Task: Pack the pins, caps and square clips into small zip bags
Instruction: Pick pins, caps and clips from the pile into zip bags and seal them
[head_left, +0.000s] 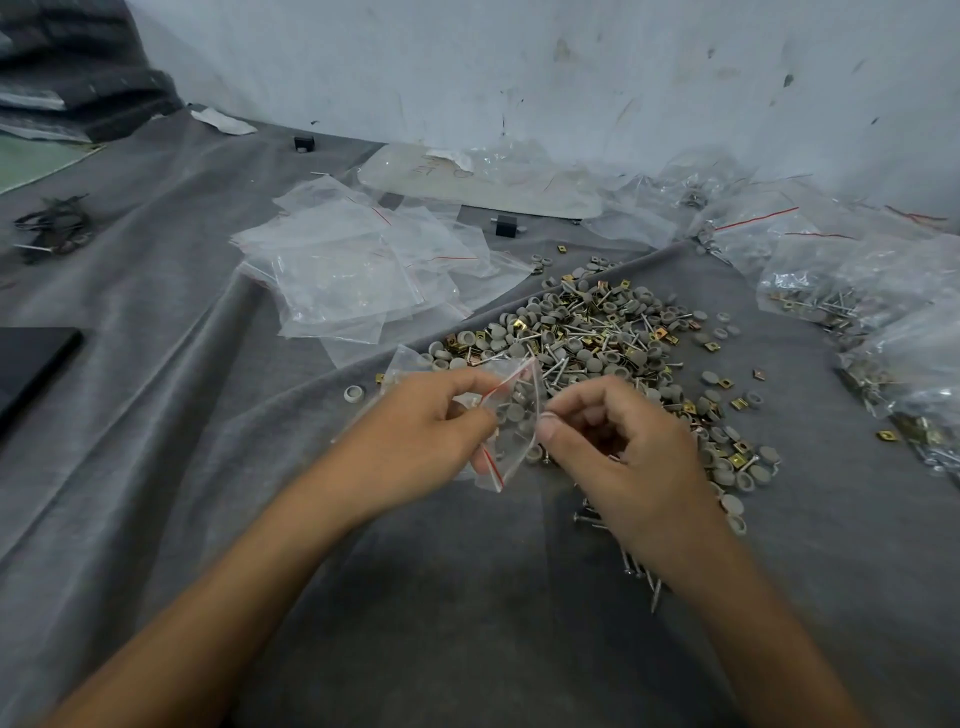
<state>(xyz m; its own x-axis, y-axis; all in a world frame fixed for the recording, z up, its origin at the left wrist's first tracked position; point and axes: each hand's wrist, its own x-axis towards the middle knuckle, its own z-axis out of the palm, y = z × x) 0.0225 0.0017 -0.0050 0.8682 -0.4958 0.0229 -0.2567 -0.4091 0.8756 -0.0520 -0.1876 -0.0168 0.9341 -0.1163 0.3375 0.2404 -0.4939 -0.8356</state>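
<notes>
Head view: both hands (524, 441) pinch the zip bag (511, 421) between them.

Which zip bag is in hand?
The small bag with grey caps inside, pinched by left hand and right hand; empty bags lie piled behind, filled bags far right.

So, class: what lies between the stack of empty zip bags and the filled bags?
The loose heap of caps, pins and square clips, seen in the head view.

Room left on the near grey cloth (467, 597)
Ahead, passage is blocked by the parts pile (587, 332), empty bags (353, 265) and, rightward, filled bags (857, 291).
</notes>
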